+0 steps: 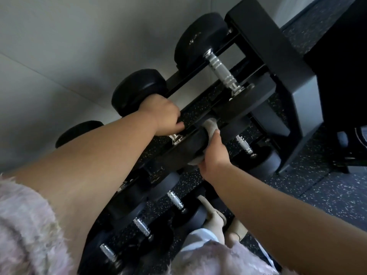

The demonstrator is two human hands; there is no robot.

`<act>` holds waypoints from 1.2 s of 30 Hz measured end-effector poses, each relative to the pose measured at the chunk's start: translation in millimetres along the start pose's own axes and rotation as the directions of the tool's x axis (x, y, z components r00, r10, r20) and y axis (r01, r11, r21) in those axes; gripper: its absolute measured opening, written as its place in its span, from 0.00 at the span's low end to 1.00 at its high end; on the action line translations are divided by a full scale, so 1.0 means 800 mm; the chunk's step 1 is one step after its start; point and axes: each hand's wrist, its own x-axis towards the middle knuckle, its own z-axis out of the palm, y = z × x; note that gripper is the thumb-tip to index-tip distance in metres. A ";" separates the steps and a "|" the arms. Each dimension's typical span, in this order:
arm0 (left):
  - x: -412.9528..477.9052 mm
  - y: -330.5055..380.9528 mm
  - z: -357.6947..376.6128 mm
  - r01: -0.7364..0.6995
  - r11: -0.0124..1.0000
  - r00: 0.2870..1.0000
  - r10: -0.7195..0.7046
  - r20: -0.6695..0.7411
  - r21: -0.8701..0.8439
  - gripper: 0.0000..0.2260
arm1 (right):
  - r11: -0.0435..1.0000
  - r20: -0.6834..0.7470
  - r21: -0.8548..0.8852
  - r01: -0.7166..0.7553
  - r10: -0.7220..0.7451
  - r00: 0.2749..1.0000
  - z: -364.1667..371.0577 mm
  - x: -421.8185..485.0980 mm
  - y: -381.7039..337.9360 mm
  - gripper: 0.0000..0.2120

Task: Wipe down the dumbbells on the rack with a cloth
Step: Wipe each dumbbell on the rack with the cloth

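On the rack [264, 42], left hand [164, 118] grips a dumbbell [184, 149] — right hand [213, 155] clamps the cloth [211, 126] against it

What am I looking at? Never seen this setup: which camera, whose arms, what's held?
There is no machine here. One camera worn on a person's head looks down at their own two arms. In front stands a black rack of dumbbells against a grey wall. The left hand grips the handle of a top-row dumbbell. The right hand holds a beige cloth against that dumbbell's near end. A second dumbbell lies further along the top row, and lower-row dumbbells sit beneath.
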 end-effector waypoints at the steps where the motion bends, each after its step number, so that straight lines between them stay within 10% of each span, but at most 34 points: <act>1: 0.000 0.000 0.001 0.004 1.000 1.000 -0.004 -0.011 -0.008 0.23 | 0.998 -0.023 0.064 -0.022 0.024 0.999 0.004 0.002 -0.002 0.33; 8: -0.003 0.003 0.004 0.023 1.000 0.999 -0.023 -0.029 -0.017 0.22 | 0.967 0.152 -0.177 0.182 -0.156 0.976 0.003 -0.081 0.024 0.16; 12: -0.001 0.005 0.002 0.019 1.000 1.000 -0.019 -0.017 -0.004 0.22 | 0.820 0.206 -0.383 0.425 -0.373 0.905 -0.010 -0.096 0.034 0.35; 23: -0.003 0.001 0.005 -0.017 1.000 0.997 0.016 -0.076 -0.010 0.22 | 0.805 0.090 -0.078 0.588 -0.582 0.808 -0.005 -0.090 0.043 0.10; 27: -0.006 0.004 0.007 -0.016 1.000 0.994 0.016 -0.109 -0.001 0.21 | 0.702 0.105 -0.282 0.654 -0.655 0.749 0.014 -0.113 0.081 0.09; 30: -0.006 0.002 0.009 -0.049 0.999 0.990 0.048 -0.131 -0.006 0.21 | 0.654 -0.067 -0.269 0.707 -0.745 0.664 0.032 -0.092 0.055 0.13; 36: -0.008 -0.002 0.017 -0.098 0.995 0.977 0.099 -0.188 0.013 0.22 | 0.755 -0.175 -0.232 0.613 -0.653 0.737 0.033 -0.071 0.045 0.34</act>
